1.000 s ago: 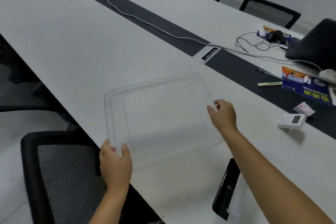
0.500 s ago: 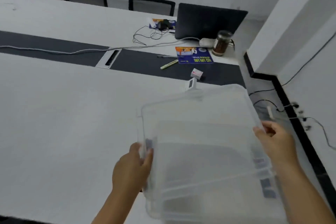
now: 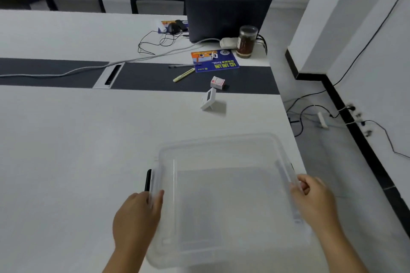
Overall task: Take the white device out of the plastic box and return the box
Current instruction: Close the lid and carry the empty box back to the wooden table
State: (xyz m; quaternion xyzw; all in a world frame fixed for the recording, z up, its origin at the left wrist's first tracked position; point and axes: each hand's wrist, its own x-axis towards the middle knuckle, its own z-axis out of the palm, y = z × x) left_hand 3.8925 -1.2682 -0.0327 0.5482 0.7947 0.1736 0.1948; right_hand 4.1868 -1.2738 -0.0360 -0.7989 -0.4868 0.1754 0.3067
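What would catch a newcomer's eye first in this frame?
The clear plastic box fills the near foreground, empty, gripped at its side rims by the left hand and the right hand. Beyond it, the white device stands propped on the white table, apart from the box. Further back, a blue leaflet and a dark jar sit near a laptop.

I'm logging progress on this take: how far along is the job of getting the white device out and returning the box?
Done: the white device stands propped on the table, outside the box. In hand: the left hand and right hand hold the clear plastic box, which looks empty, by opposite sides. Left: setting the box back; where it belongs is not shown.
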